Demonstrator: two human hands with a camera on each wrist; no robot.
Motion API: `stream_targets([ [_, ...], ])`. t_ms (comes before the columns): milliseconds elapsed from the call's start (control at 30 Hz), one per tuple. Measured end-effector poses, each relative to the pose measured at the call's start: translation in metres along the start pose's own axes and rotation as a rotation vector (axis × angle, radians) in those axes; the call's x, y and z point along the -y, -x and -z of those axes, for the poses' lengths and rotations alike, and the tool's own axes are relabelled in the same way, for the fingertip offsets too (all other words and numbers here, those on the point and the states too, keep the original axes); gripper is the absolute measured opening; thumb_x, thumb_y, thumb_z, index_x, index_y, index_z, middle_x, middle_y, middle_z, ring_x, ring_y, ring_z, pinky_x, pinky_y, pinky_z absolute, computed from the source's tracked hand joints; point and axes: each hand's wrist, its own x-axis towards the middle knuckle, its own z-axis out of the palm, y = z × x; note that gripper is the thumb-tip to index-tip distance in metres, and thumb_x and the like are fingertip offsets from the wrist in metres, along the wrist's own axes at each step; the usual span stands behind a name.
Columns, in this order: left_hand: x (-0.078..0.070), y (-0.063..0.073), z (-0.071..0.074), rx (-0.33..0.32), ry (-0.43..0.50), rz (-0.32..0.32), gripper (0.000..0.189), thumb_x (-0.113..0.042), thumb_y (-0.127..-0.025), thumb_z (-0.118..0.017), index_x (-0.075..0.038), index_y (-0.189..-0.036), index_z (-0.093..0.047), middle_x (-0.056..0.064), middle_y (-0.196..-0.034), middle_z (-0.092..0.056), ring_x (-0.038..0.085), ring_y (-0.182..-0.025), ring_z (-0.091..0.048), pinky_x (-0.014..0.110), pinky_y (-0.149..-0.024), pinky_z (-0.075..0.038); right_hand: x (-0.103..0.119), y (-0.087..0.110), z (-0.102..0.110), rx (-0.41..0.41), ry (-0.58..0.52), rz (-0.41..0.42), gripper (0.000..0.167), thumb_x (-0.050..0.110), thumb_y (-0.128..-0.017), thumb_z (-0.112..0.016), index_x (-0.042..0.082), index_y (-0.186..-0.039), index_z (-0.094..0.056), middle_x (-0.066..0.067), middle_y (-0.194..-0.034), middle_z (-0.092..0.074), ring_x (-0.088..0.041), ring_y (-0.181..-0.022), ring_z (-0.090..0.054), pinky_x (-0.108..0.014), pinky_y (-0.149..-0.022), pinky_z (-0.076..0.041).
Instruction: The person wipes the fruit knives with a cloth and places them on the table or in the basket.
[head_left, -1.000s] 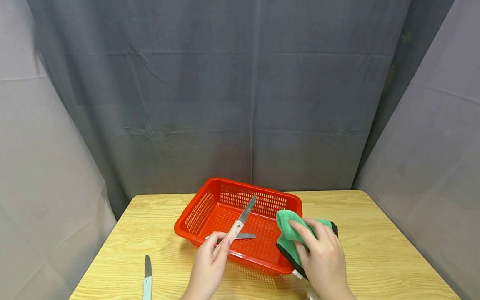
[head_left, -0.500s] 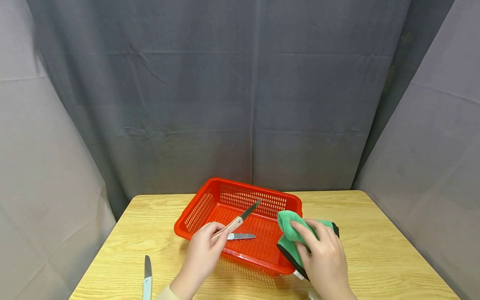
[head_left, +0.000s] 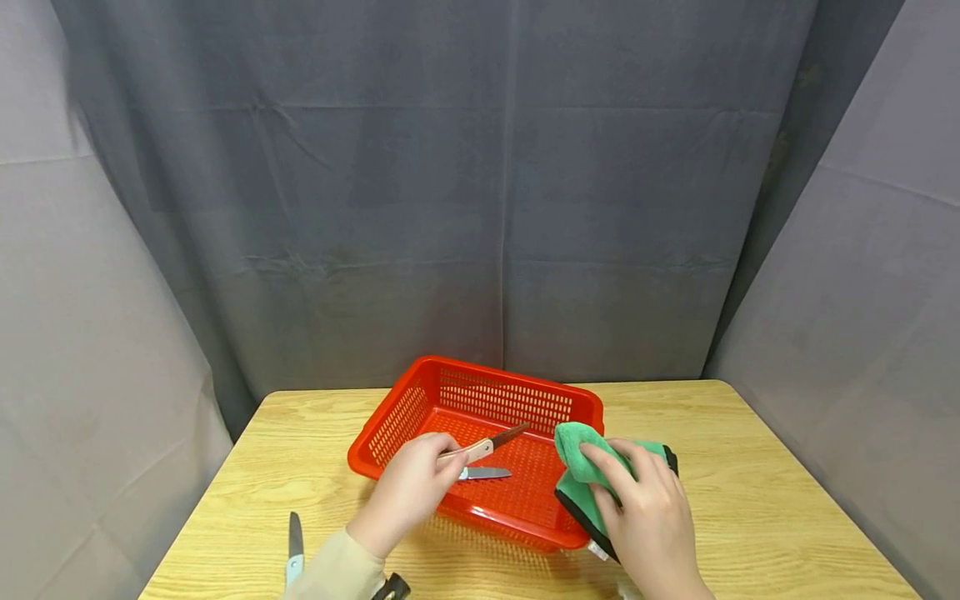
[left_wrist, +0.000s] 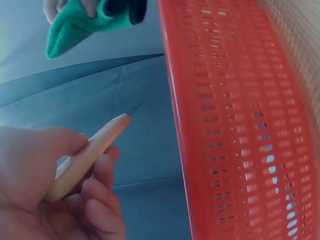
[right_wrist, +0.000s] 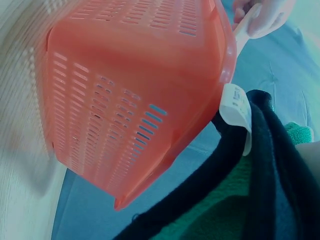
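My left hand grips a knife by its pale wooden handle, above the near side of the red basket. The blade points right and away, over the basket's inside; in the left wrist view the thumb lies along the handle. A second knife with a light-coloured handle lies in the basket, its handle partly hidden by my left hand. At the basket's right end my right hand holds a bunched green cloth with black edging, between thumb and fingers.
Left of the basket, a knife with a light blue handle lies on the wooden table, its blade pointing away. Grey curtains hang behind the table and at both sides. A white label hangs from the cloth beside the basket rim.
My left hand has turned and shifted slightly away from me, and the knife has swung from pointing steeply away to lying flatter toward the right. The right hand and cloth have barely moved.
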Motion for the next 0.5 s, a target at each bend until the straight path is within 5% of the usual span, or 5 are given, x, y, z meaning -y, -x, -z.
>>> stream_targets([
  [233,0.008,-0.018,-0.003,0.044,-0.084,-0.010,0.018,-0.019,-0.098,-0.068,-0.016,-0.080,-0.066,-0.006,-0.075,-0.056,0.010,-0.064,-0.047,0.025,-0.061,-0.042,-0.001,0.001,0.002,0.072,-0.006,-0.045,0.051,0.001,-0.072,-0.078,0.021,-0.119,-0.074,-0.014,-0.111,-0.069,-0.037,-0.094,-0.065,-0.053,-0.076,-0.053],
  [500,0.019,-0.031,-0.009,0.123,-0.162,-0.031,0.016,-0.019,-0.097,-0.069,-0.014,-0.081,-0.070,-0.006,-0.077,-0.062,0.011,-0.066,-0.051,0.027,-0.064,-0.044,-0.002,0.001,-0.001,0.006,-0.004,0.015,0.064,-0.006,-0.061,-0.084,0.021,-0.119,-0.075,-0.014,-0.109,-0.070,-0.037,-0.090,-0.066,-0.054,-0.071,-0.054],
])
